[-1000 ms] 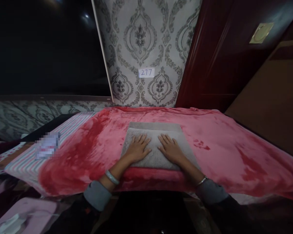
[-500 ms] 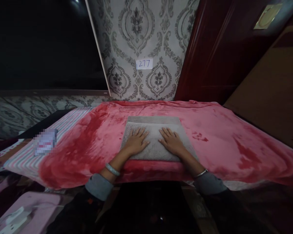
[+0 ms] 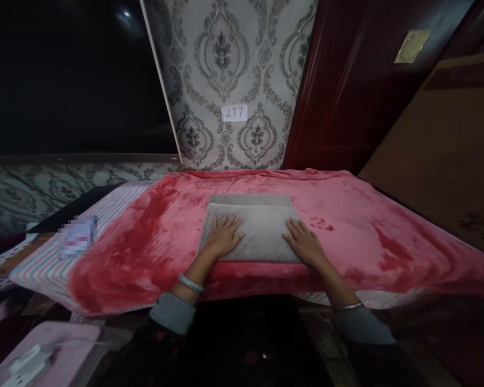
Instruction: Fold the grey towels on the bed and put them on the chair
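Observation:
A grey, plush folded cloth lies flat in front of me, with a strip of its lower layer showing along the far edge. My left hand rests palm down on the cloth's left part, fingers spread and pointing away from me. On the right side, my right hand lies flat with its fingers apart, over the cloth's right edge. Neither hand grips anything. Beneath the cloth spreads a red and pink plush blanket.
A striped cloth shows at the left, with a blurred packet on it. A dark television screen stands behind. At the right leans a brown cardboard panel. A pink stool bearing a white power strip is low on the left.
My right hand has slid rightward over the cloth to its right edge, while my left hand stays at nearly the same place on it. The view has shifted slightly.

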